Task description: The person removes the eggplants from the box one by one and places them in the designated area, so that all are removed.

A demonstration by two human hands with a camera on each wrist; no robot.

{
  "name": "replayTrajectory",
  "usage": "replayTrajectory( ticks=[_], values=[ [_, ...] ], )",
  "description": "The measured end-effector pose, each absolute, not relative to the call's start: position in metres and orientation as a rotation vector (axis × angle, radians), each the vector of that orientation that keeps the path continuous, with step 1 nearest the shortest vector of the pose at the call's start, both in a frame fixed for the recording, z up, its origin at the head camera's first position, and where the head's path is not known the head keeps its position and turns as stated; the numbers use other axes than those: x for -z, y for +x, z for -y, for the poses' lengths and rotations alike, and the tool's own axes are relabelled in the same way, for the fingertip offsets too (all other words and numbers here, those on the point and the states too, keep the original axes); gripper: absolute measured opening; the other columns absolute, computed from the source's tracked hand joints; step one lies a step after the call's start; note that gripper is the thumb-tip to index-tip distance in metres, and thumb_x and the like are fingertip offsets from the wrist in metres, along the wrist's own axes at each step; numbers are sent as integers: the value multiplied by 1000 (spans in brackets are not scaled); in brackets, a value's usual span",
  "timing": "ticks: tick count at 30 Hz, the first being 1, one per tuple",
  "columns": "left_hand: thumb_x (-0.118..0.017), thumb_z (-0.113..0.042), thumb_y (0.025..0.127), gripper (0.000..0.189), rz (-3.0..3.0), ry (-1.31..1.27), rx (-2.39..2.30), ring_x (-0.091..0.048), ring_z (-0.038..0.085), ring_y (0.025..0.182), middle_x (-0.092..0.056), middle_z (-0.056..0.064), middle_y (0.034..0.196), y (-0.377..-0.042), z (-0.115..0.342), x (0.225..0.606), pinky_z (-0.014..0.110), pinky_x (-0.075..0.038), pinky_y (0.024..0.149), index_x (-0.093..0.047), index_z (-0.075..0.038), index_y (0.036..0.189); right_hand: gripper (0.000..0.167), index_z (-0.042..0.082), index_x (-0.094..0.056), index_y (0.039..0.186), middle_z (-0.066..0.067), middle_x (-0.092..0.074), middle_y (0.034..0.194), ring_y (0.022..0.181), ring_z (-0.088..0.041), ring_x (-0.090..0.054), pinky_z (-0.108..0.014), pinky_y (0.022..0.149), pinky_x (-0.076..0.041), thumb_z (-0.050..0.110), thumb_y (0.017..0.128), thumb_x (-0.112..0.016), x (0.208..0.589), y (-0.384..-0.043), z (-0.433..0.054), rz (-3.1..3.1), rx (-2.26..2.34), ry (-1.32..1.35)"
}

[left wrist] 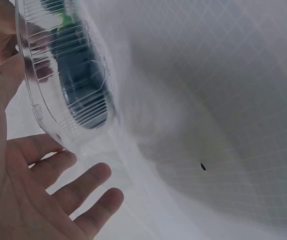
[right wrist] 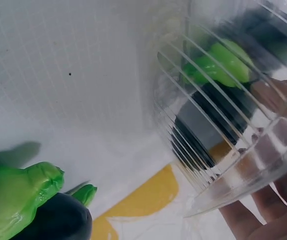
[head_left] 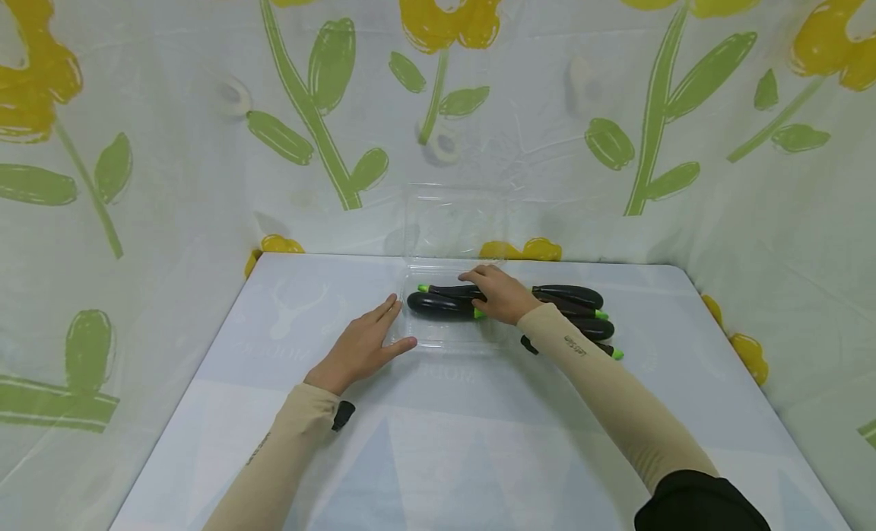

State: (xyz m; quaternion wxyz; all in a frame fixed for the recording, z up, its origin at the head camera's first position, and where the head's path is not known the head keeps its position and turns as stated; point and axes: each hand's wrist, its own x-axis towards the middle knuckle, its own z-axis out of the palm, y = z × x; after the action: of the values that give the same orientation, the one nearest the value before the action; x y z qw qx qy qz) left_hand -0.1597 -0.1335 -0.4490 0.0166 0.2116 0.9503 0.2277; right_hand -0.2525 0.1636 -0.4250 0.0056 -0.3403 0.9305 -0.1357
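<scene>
A clear plastic clamshell container (head_left: 445,337) stands near the table's back edge, its lid (head_left: 455,219) raised behind it. Two dark eggplants lie lengthwise inside, a front eggplant (head_left: 438,306) and a back eggplant (head_left: 445,290), their green stem ends pointing opposite ways. My left hand (head_left: 363,344) is at the container's left side, fingers (left wrist: 86,185) spread and touching or nearly touching its rim. My right hand (head_left: 505,295) is over the container's right part, near the front eggplant's stem. In the right wrist view its fingers (right wrist: 271,202) look extended, partly hidden by the ribbed wall.
Several more eggplants (head_left: 575,295) lie on the white table (head_left: 308,303) just right of the container, partly hidden by the right forearm. A flower-printed curtain (head_left: 534,135) hangs behind the table and along both sides.
</scene>
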Motion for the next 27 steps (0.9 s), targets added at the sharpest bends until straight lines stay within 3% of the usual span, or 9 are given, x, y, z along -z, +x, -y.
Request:
replayTrajectory(
  ticks=[9,27],
  values=[
    [-57,-58,99,87,-2948,663,-723,-33,36,147,-24,13,166,-159,134,449,51,-31,118,-31,-1,158,51,6,-58,141,-14,-61,132,121,-30,-59,-41,97,-54,10,93,-75,432,-253,-162,-2951,318,-1107],
    [-58,-56,99,85,-2962,677,-729,-34,37,147,-26,14,165,-158,133,448,52,-32,118,-33,1,156,40,7,-64,132,-15,-62,131,121,-30,-56,-42,100,-51,9,93,-74,437,-253,-162,-2965,289,-1097]
  ],
)
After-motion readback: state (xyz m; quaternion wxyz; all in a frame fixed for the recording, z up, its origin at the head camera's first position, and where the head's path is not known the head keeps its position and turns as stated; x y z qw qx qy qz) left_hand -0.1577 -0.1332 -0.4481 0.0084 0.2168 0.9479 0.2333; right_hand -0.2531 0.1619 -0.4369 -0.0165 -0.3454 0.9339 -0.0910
